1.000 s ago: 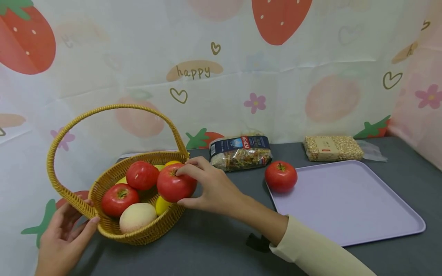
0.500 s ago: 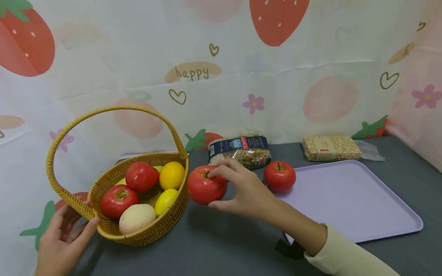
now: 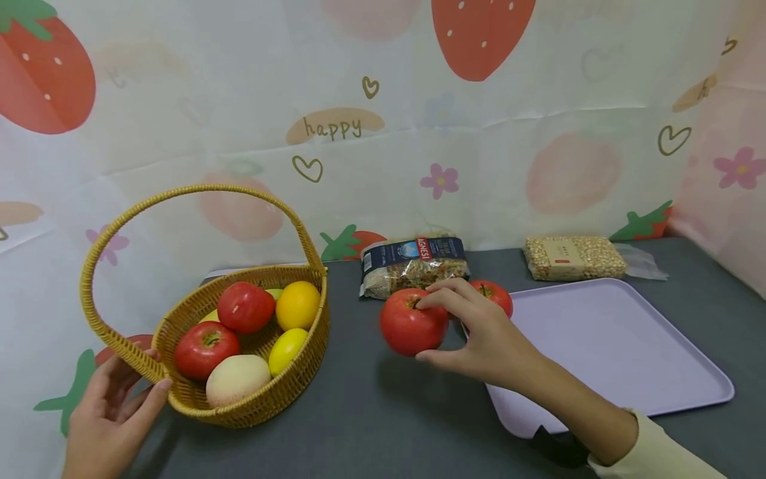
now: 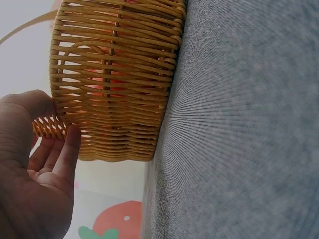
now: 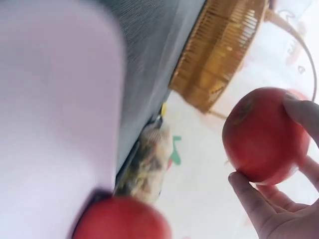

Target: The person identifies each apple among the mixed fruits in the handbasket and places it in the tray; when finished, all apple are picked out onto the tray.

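Observation:
My right hand pinches a red apple between thumb and fingers, held above the dark table left of the lilac tray. Behind that hand, partly covered by it, another red apple sits at the tray's left edge. With thumb and fingertips, my left hand grips the wicker basket at its left rim, by the foot of the handle. Inside the basket lie a red apple, a smaller red fruit, an orange, a lemon and a pale peach.
A pasta bag marked AGNESI lies at the back, by the printed curtain. Right of it, behind the tray, is a pack of pale grains. The grey tabletop stretches between basket and tray.
My right hand has lifted the apple out from over the basket and carried it right, toward the tray. The orange in the basket has come into full sight. My left hand stays put.

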`<state>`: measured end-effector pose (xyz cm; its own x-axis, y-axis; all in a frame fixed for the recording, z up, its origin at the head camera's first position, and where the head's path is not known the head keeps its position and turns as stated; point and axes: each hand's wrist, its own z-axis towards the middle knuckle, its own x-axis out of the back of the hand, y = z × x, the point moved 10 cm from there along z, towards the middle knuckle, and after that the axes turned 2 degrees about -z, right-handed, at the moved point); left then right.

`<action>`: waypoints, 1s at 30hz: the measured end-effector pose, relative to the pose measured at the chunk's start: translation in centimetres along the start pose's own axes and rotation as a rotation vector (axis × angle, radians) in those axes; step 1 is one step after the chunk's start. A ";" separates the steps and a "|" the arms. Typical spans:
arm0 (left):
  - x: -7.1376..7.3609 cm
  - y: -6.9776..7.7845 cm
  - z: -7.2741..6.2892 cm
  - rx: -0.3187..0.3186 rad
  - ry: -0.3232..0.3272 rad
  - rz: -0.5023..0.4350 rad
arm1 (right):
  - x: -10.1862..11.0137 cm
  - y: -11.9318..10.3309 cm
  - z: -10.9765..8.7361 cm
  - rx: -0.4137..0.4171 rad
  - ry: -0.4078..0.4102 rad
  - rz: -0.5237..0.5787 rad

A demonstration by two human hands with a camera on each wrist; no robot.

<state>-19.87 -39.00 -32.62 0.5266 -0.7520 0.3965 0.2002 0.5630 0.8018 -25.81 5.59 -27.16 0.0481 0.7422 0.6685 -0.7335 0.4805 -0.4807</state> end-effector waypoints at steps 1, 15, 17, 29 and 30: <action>0.0 0.0 0.0 0.004 0.003 0.009 | 0.2 0.1 -0.1 0.004 0.004 -0.004; 0.0 -0.4 0.1 0.042 0.008 0.034 | 4.3 2.6 -1.7 -0.051 0.033 -0.110; 0.0 -0.4 0.1 0.043 0.008 0.033 | 5.1 3.2 -2.0 -0.059 0.039 -0.126; 0.0 0.1 0.0 0.017 0.016 0.012 | 9.7 6.1 -3.8 -0.099 0.092 -0.259; 0.0 0.1 0.0 0.020 0.016 0.014 | 10.0 6.3 -3.8 -0.101 0.092 -0.266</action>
<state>-19.81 -38.94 -32.52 0.5429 -0.7381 0.4007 0.1760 0.5665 0.8050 -27.37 17.84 -25.71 0.2944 0.6208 0.7266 -0.6160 0.7045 -0.3524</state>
